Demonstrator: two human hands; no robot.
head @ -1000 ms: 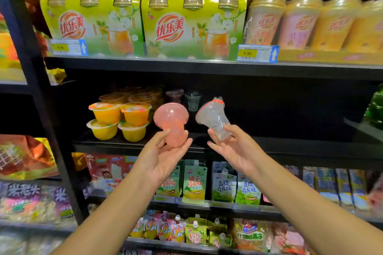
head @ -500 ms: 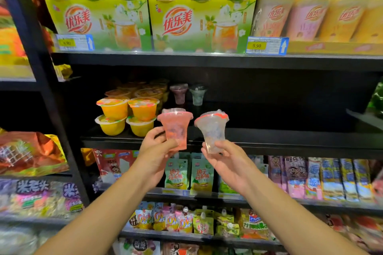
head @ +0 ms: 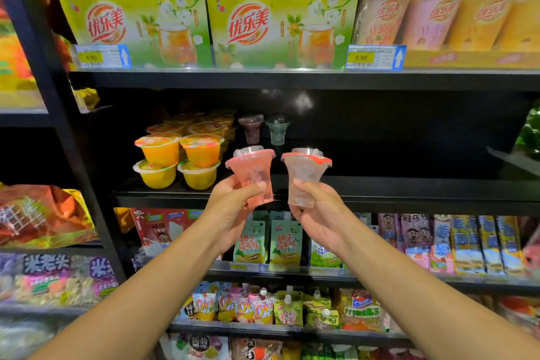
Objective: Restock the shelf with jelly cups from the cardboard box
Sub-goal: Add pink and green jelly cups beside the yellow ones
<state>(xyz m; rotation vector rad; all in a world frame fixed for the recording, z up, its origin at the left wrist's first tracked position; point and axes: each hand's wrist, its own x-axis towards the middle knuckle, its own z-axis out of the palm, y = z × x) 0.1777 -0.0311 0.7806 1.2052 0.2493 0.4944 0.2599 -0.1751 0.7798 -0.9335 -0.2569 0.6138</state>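
Orange jelly cups (head: 178, 159) stacked at shelf (head: 409, 193) left; two small cups (head: 264, 130) set at back; rest of shelf bare, so restocking judged early. Pink jelly cup (head: 252, 174) pinched upright in left hand (head: 233, 213); clear jelly cup (head: 305, 177) gripped in right hand (head: 320, 213), both held just before shelf edge, not yet placed. Cardboard box not seen.

Light falls from above and in front, brightly on the green drink packs (head: 210, 23) toward twelve o'clock, while the black middle shelf (head: 409, 187) recedes into deep shadow. Glare blooms on the wrapped cups (head: 438, 9) at one o'clock. Wide-angle bending curves the edges; snack bags (head: 43, 213) at nine o'clock and the lower corners smear softly.
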